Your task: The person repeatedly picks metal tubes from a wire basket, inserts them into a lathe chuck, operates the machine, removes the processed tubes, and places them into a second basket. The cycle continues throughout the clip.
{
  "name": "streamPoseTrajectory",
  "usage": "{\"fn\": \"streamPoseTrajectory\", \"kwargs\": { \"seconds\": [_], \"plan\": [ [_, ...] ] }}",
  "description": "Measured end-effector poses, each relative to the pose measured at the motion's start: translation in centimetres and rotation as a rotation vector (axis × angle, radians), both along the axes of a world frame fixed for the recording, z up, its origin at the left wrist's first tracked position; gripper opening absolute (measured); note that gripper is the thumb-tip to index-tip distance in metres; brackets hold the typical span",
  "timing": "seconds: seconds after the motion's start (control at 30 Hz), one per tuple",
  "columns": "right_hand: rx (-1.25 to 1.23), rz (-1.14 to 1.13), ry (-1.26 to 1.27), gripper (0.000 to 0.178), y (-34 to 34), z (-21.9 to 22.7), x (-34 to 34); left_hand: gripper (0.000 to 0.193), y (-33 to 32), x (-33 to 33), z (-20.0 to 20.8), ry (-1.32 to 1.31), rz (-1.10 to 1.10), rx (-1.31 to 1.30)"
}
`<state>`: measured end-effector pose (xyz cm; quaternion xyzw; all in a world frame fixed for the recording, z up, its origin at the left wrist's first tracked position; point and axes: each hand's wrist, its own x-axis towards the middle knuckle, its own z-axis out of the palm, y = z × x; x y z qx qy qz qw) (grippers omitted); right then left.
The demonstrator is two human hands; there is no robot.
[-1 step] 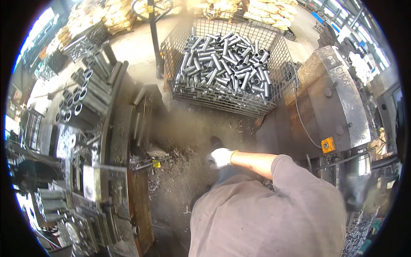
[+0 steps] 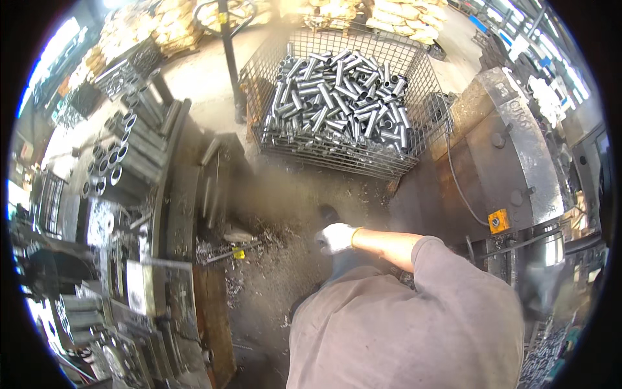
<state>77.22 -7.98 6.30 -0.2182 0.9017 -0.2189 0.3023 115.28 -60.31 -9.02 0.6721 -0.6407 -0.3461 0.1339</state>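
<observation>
A white glove with a yellowish cuff covers my right hand (image 2: 337,238), held over my blue trouser leg in front of my body. Its fingers look curled inward, and anything inside them is hidden. The bare forearm leads back to a grey-brown sleeve. Below the hand, a dark shoe (image 2: 329,212) shows on the floor. My left hand is out of view. Ahead stands a wire mesh basket (image 2: 337,163) heaped with short cut metal tubes (image 2: 340,94), apart from my hand.
Longer metal tubes (image 2: 133,152) lie stacked on the machine bench at left. A large worn machine housing (image 2: 483,142) with an orange switch box (image 2: 498,221) stands at right. Metal shavings (image 2: 259,249) litter the floor. A pallet-jack handle (image 2: 230,65) rises behind the basket's left side.
The view has shifted very slightly. My right hand keeps nearly the same place and curled shape.
</observation>
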Motion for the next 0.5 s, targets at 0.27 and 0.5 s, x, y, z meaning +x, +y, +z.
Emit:
{"fn": "streamPoseTrajectory", "kwargs": {
  "seconds": [0.27, 0.5],
  "plan": [
    [0.055, -0.693, 0.208, 0.055, 23.0, -6.9, -18.1, 0.039, 13.0, -24.7, -8.8, 0.323, -0.054, 1.246],
    [0.242, -1.552, 0.256, 0.095, 54.3, -15.6, -45.1, 0.029, 41.0, -58.6, 4.7, 0.017, -1.108, 0.804]
  ]
}}
